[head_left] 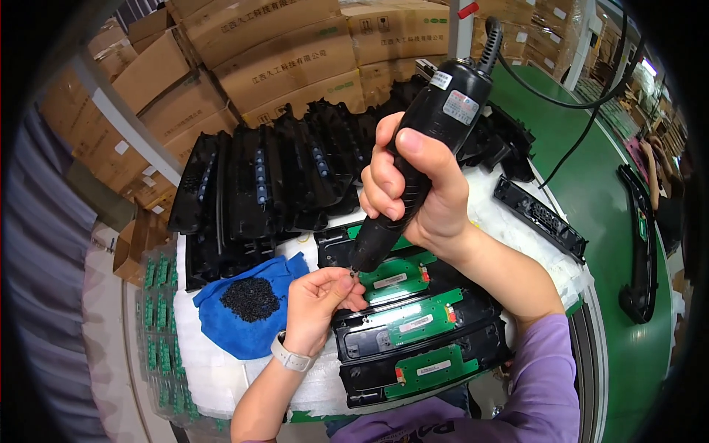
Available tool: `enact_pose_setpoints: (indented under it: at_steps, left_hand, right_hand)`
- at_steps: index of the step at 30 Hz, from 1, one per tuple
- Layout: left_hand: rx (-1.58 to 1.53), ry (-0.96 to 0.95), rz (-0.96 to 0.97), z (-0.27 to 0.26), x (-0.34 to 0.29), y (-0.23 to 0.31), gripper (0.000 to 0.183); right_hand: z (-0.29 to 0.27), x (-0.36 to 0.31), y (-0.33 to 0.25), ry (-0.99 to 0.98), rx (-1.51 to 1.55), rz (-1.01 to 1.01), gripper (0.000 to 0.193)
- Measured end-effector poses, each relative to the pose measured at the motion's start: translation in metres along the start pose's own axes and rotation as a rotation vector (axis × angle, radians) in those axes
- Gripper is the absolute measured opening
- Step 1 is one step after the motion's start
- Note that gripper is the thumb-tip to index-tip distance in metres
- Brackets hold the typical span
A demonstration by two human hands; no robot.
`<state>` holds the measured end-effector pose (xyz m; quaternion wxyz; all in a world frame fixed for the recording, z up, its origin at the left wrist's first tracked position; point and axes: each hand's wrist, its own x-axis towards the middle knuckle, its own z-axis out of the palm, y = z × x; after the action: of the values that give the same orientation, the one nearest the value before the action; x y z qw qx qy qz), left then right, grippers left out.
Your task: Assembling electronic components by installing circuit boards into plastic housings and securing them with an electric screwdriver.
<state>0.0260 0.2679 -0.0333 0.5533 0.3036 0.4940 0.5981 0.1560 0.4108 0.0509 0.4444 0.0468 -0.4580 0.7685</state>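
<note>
My right hand (421,177) is wrapped round a black electric screwdriver (391,214), which points down and to the left. At its tip, my left hand (325,299) is closed in a pinch on a small screw (353,273), mostly hidden by the fingers. Under both hands lie several long black plastic housings (362,380), side by side, each with a green circuit board (425,317) on it. Left of my left hand, a heap of tiny black screws (251,298) rests on a blue cloth (214,328).
Many black plastic housings (255,177) stand along the far side of the white padded table (214,384). A loose black part (543,218) lies at the right. Trays of green boards (159,310) sit at the left. Cartons (288,66) are stacked behind; a green conveyor (591,177) runs at right.
</note>
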Motion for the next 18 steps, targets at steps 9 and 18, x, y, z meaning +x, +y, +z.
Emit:
enact_pose_setpoints:
  at_steps: [9,18]
  left_hand:
    - [-0.011,0.084,0.108,0.000,0.007,0.003,0.021]
    - [-0.014,0.093,0.137,-0.003,0.007,0.002,0.013]
  right_hand:
    - [-0.032,0.024,-0.015,0.109,-0.390,0.004,0.017]
    - [-0.063,0.033,-0.007,0.109,-0.561,-0.064,0.021]
